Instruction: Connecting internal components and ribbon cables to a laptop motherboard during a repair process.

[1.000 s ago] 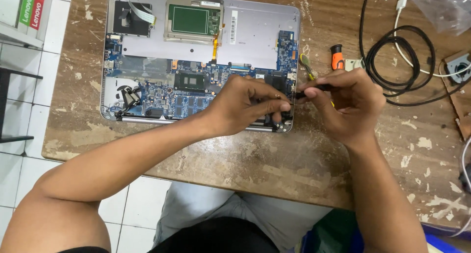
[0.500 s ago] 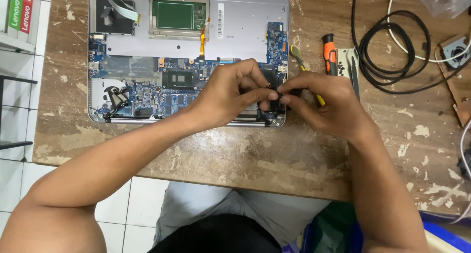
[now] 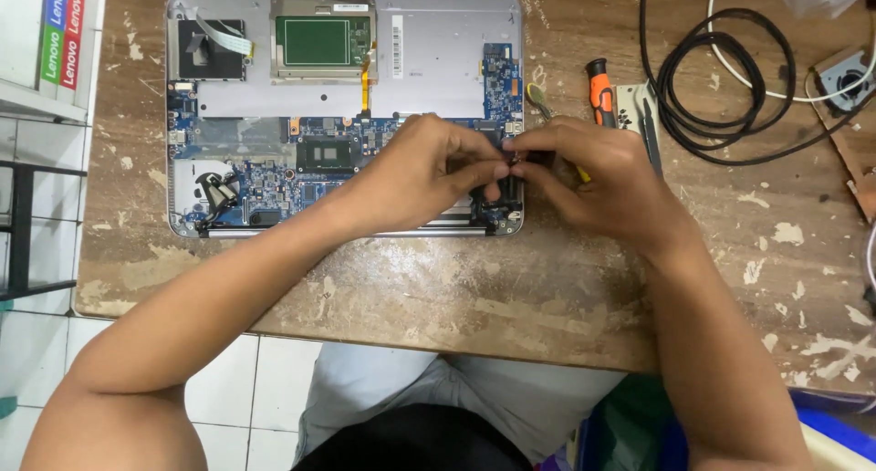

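One opened laptop (image 3: 429,60), its blue circuit board bared, lies flat on the worn wooden table (image 3: 474,288), its near edge close to the table's front edge. Two hands meet over its near right corner: the left hand (image 3: 415,174) and right hand (image 3: 593,179) both pinch narrowly at a small dark part (image 3: 514,158) there. To the right lie one orange-handled screwdriver (image 3: 599,89) and one coiled black cable (image 3: 721,78), with bare table beyond the right hand.
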